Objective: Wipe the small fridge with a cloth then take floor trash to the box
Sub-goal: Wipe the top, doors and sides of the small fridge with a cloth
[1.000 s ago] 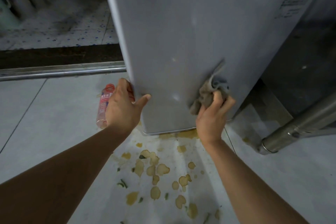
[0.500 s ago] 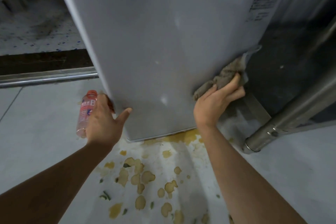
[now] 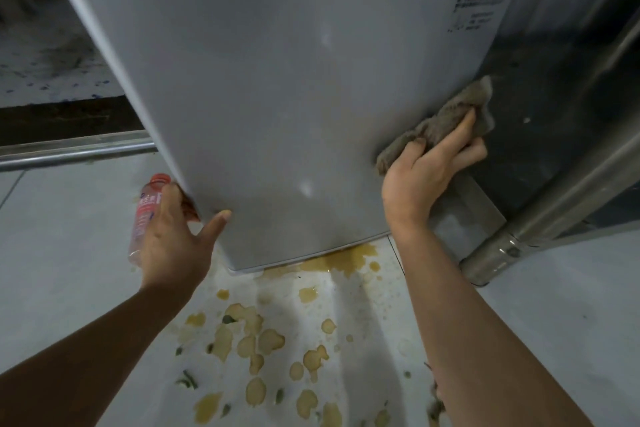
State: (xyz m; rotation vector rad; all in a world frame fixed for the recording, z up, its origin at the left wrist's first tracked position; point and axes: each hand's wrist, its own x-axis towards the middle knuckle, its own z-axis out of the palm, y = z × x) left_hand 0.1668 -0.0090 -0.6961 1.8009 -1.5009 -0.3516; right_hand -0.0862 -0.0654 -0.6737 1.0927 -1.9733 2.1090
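Observation:
The small grey fridge (image 3: 277, 80) fills the upper middle of the head view. My right hand (image 3: 426, 173) presses a crumpled grey-brown cloth (image 3: 440, 121) against the fridge's lower right edge, fingers curled over the cloth. My left hand (image 3: 176, 239) grips the fridge's lower left corner, thumb on the front face and fingers round the side. A pink-labelled plastic bottle (image 3: 147, 211) lies on the floor just behind my left hand, partly hidden by it.
Yellow-brown spill patches and green scraps (image 3: 263, 347) spread over the pale tiled floor below the fridge. A steel pipe leg (image 3: 519, 236) slants at the right beside a dark panel. A metal door rail (image 3: 69, 149) runs along the left.
My right hand has slid the cloth rightwards and up, from the fridge's front face to its right edge. The left hand keeps its hold on the lower left corner.

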